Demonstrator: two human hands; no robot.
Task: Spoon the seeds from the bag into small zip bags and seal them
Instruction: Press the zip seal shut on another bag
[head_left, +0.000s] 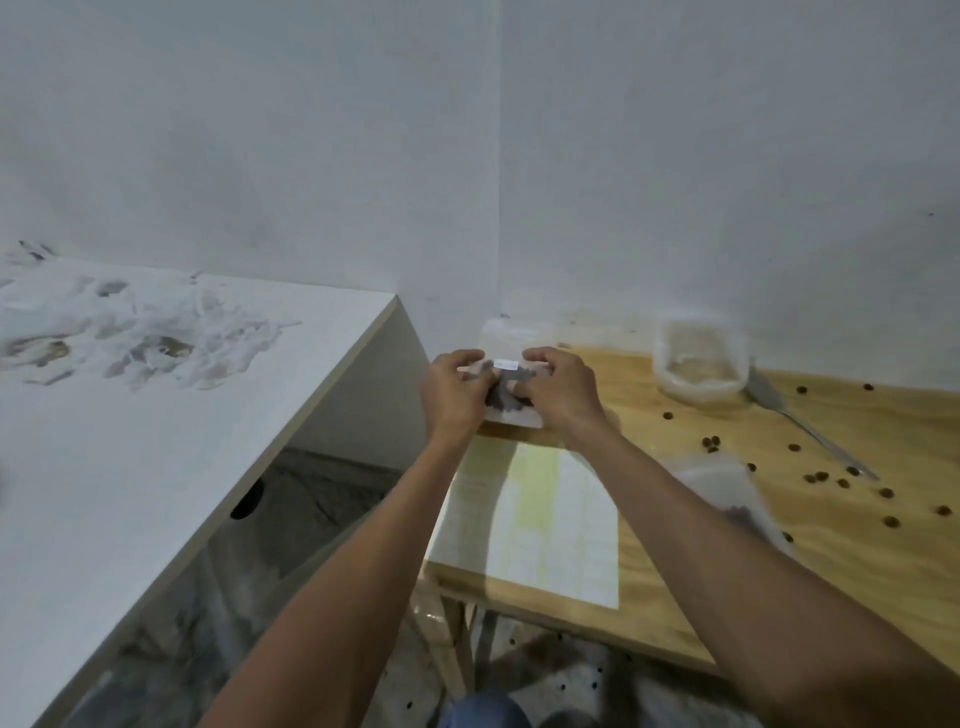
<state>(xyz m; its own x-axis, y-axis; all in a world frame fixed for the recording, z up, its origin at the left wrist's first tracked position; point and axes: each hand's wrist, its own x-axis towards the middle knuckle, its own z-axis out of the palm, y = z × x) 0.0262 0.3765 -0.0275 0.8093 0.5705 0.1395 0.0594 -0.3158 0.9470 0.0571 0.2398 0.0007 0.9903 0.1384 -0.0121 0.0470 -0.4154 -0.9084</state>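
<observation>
Both hands hold one small clear zip bag (506, 397) with dark seeds in it, above the far left corner of the wooden table (779, 545). My left hand (454, 389) pinches its left side and my right hand (558, 387) pinches its right side, near the top strip. The large clear seed bag (698, 364) stands open at the back of the table. A metal spoon (800, 421) lies just right of it. Another small zip bag (727, 491) with a few seeds lies flat beside my right forearm.
Loose dark seeds (826, 475) are scattered over the right side of the table, and some lie on the floor. A white-and-yellow paper sheet (540, 519) lies at the table's near left. A white table (156, 415) with crumpled plastic (135, 338) stands to the left.
</observation>
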